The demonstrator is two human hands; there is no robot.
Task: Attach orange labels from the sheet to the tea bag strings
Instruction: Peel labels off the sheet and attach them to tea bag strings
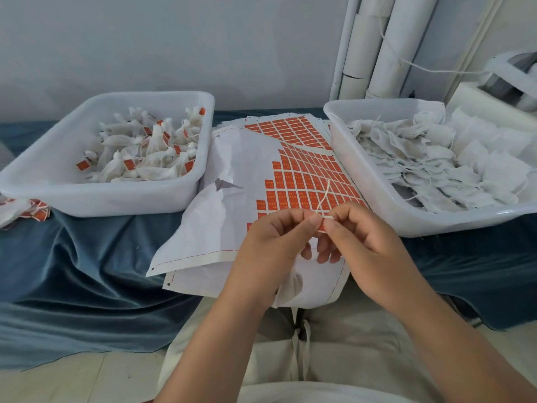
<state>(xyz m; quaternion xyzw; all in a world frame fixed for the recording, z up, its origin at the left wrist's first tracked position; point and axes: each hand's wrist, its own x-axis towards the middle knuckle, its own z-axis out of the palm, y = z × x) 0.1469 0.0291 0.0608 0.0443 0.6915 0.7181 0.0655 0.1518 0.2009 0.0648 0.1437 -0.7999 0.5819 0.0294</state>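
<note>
A sheet of orange labels (pixel 305 181) lies on the blue cloth between two white tubs, its left part bare white backing. My left hand (pixel 276 237) and my right hand (pixel 357 234) meet over the sheet's near edge. Both pinch a pale tea bag string (pixel 324 199) that curves up from the fingertips. A sliver of an orange label (pixel 321 227) shows between my thumbs. The tea bag (pixel 290 289) hangs below my left hand, mostly hidden.
The left white tub (pixel 35 181) holds tea bags with orange labels. The right white tub (pixel 377 187) holds unlabelled white tea bags. More label sheets (pixel 290 126) lie behind. Loose labelled bags (pixel 26 210) sit at far left. White tubes (pixel 377 48) lean against the wall.
</note>
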